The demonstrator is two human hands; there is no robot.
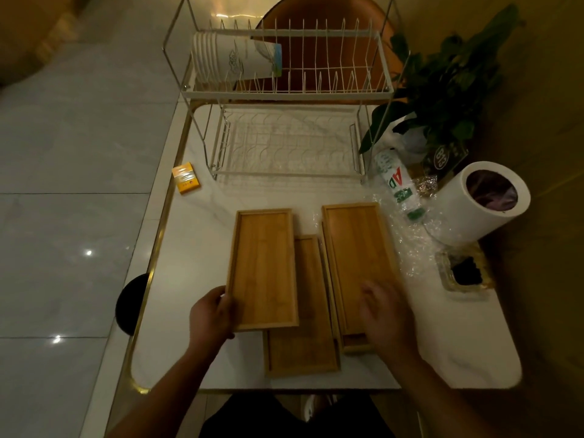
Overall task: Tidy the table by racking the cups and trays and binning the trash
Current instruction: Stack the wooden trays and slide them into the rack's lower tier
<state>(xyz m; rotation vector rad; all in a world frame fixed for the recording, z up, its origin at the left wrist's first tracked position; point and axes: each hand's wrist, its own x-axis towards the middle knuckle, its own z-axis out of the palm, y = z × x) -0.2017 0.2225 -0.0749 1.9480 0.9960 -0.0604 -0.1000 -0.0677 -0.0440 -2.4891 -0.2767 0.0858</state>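
Observation:
Three bamboo trays lie on the white table: a left tray (264, 267), a middle tray (303, 336) partly under it, and a right tray (357, 257). My left hand (211, 314) grips the near left corner of the left tray. Over the near end of the right tray, my right hand (384, 311) hovers blurred, fingers spread. A stack of paper cups (230, 60) lies on its side in the top tier of the white two-tier rack (284, 94). The lower tier (284, 143) holds nothing. Trash: an orange pack (185, 178), a plastic bottle (398, 183), clear wrap (407, 238).
A white bin (474, 200) with a purple liner leans at the right edge. A potted plant (442, 90) stands behind it. A glass ashtray (464, 273) sits near the right side. A brown chair (322, 42) is behind the rack. Tiled floor lies to the left.

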